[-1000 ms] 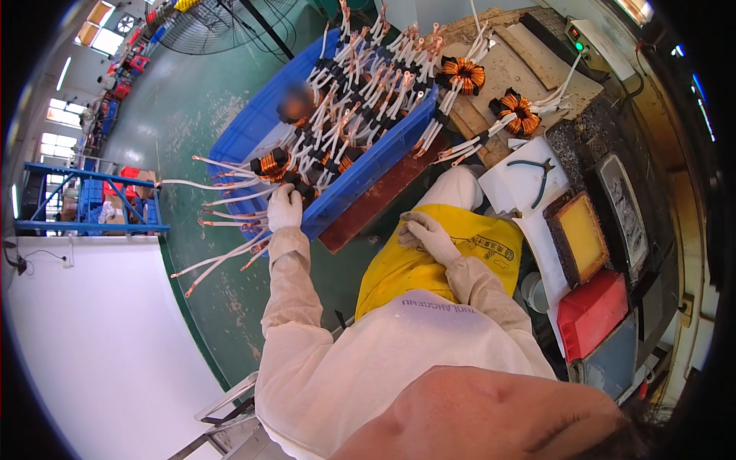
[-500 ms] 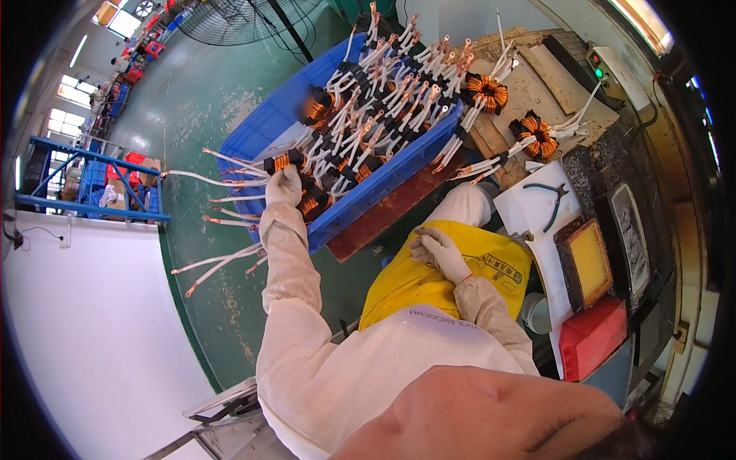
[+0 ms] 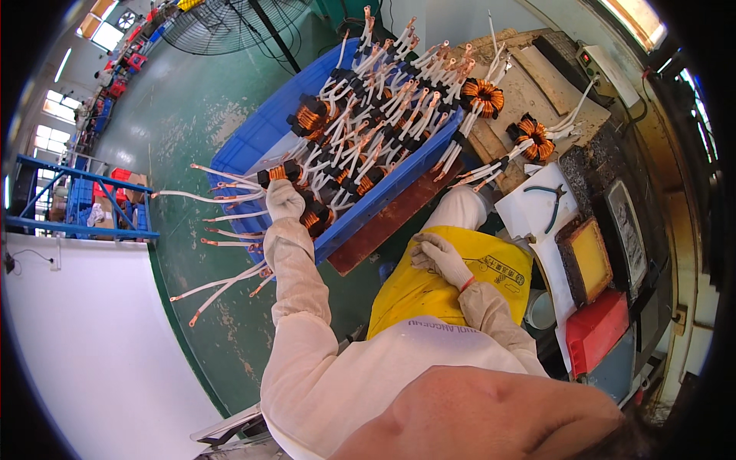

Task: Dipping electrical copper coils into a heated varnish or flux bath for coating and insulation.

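Observation:
My gloved left hand is closed around a copper-wound toroidal coil at the near left end of the blue tub. White leads with copper lugs stick out over the tub's left wall beside it. Just below and right of that hand lies another coil. Several more coils with white leads crowd the rest of the tub, many leads pointing up. My gloved right hand rests on the yellow apron over my lap, fingers loosely extended, holding nothing.
On the workbench at right lie two coils, dark-handled pliers on white sheet, a tray of yellow material and a red container. A large fan stands beyond the tub; a blue rack is far left.
The whole view has shifted slightly. My left hand keeps its grip on the coil, which sits a little lower in the picture. My right hand stays on the apron.

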Demonstrator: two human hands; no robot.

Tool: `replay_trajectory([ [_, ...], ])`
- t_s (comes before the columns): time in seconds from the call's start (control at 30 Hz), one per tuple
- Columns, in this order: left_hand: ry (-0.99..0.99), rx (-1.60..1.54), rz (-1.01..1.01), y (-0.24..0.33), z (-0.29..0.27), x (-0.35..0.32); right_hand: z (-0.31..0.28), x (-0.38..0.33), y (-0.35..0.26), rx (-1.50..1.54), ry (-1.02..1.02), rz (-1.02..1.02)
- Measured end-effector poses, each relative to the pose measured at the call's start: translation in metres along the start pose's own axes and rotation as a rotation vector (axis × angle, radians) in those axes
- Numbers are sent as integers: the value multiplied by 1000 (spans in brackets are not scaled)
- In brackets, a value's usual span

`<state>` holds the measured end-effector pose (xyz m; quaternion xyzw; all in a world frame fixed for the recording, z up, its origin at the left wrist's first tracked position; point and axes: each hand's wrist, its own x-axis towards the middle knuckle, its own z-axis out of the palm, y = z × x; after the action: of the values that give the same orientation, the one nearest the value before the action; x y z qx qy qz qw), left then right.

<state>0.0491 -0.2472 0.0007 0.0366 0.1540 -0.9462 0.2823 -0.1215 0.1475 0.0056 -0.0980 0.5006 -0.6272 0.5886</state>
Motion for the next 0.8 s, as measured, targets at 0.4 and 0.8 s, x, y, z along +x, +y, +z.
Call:
replay_trajectory([
  [0.4, -671, 49, -203, -42, 27, -2, 1, -4, -3, -43, -7, -21],
  [0.8, -928, 26, -331, -118, 89, -37, 59, -55, -111, -1084, 299, -851],
])
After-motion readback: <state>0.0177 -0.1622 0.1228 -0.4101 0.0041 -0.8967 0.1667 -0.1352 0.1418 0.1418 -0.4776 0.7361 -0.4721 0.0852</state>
